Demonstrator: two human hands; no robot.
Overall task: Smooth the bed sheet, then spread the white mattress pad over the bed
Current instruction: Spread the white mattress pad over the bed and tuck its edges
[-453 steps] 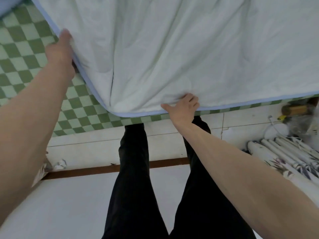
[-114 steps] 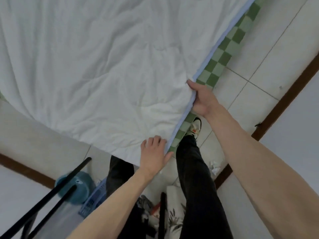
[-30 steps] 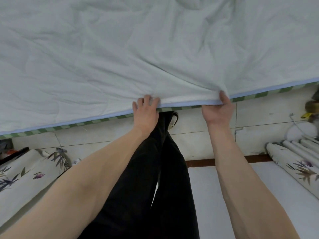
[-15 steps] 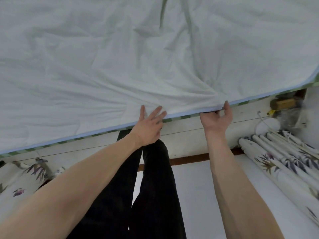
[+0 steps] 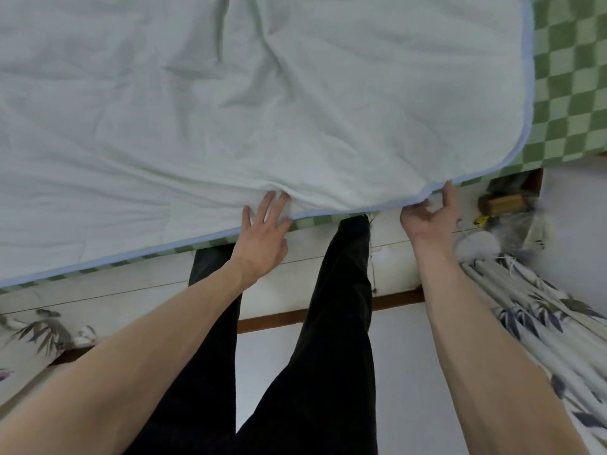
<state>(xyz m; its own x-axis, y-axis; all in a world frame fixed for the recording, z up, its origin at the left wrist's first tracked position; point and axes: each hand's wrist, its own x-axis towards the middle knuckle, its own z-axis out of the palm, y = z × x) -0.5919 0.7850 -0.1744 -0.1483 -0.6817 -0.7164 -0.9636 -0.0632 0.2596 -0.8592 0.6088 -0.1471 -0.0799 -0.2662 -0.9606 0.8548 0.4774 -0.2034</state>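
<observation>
1. Two bare forearms reach forward over black trouser legs [image 5: 328, 339] and a white tiled floor [image 5: 131, 297].
2. To the right, a pale fabric with dark leaf prints [image 5: 532, 316] lies bunched on the floor; a similar printed cloth [image 5: 36, 330] shows at the left edge.
3. The left hand [image 5: 262, 238] lies flat at the near edge of the white quilted mattress pad with pale blue trim [image 5: 230, 110], fingers [image 5: 266, 208] straight and spread, tips pressing on the pad.
4. The right hand [image 5: 427, 218] is at the pad's near right corner, fingers loosely curled just under the blue trim; whether they pinch it I cannot tell.
5. The pad lies wrinkled across the bed, covering most of the green-and-white checked bed sheet [image 5: 571, 93], which shows as a strip on the right and a thin line along the near edge.
6. Beyond the right hand, a small wooden block [image 5: 501, 202] sits among blurred clutter.
</observation>
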